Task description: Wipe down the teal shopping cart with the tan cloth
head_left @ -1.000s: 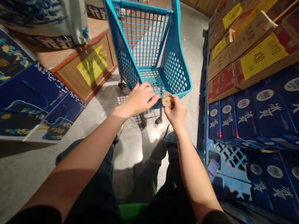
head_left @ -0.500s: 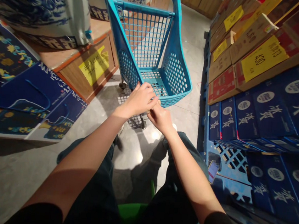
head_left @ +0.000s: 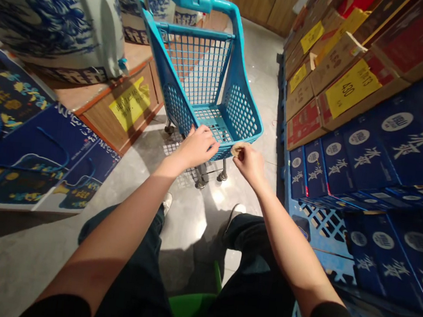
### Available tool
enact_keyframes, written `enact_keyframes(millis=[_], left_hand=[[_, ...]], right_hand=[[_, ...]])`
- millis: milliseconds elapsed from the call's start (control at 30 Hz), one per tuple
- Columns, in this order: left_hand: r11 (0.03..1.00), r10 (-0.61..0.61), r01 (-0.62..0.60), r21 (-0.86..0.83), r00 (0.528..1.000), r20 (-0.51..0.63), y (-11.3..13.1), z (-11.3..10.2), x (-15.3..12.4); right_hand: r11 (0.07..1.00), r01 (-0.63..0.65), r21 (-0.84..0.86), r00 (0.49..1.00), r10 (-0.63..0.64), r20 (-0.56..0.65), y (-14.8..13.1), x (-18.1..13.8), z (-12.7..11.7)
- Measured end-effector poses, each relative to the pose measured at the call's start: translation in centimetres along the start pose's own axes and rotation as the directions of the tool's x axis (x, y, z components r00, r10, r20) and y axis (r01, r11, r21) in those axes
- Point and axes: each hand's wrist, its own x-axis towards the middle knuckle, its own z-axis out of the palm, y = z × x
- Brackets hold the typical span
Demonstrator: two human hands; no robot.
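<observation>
My right hand [head_left: 249, 163] pinches a small tan ring that looks like a roll of tape [head_left: 240, 147], beside the front rim of a blue shopping cart [head_left: 243, 94]. Its fingers partly cover the ring. My left hand [head_left: 197, 146] is at the cart's front left corner, palm down, with its fingers loosely apart and nothing visible in them. Whether its fingertips touch the rim, I cannot tell. The cart's basket shows no goods inside.
Large blue-and-white jars [head_left: 55, 21] stand on a wooden platform [head_left: 100, 116] at the left. Blue gift boxes [head_left: 64, 158] are in front. To the right, blue boxes [head_left: 371, 150] and cardboard cartons [head_left: 318, 99] are stacked on a blue pallet [head_left: 315, 227]. A green seat [head_left: 192, 305] shows below me.
My hands were together and are now apart; the right has moved right with the roll of tape, now in sight. The view has shifted, showing more of the cart's handle.
</observation>
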Motion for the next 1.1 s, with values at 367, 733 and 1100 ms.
enact_keyframes(millis=[367,733,1100], left_hand=[[1.000,0.012,-0.012,0.013,1.000,-0.020,0.3,0.2,-0.2],[1.000,-0.006,0.006,0.005,0.998,-0.066,0.0,1.0,-0.6],[1.000,-0.006,0.007,0.020,0.997,-0.073,-0.5,1.0,-0.6]], right_hand=[[0.970,0.235,0.056,0.968,-0.239,0.079,-3.6,-1.5,1.7],[0.928,-0.335,0.164,0.902,0.366,-0.228,3.4,1.3,-2.9],[0.999,-0.051,0.020,0.994,0.052,-0.094,0.9,0.6,-1.9]])
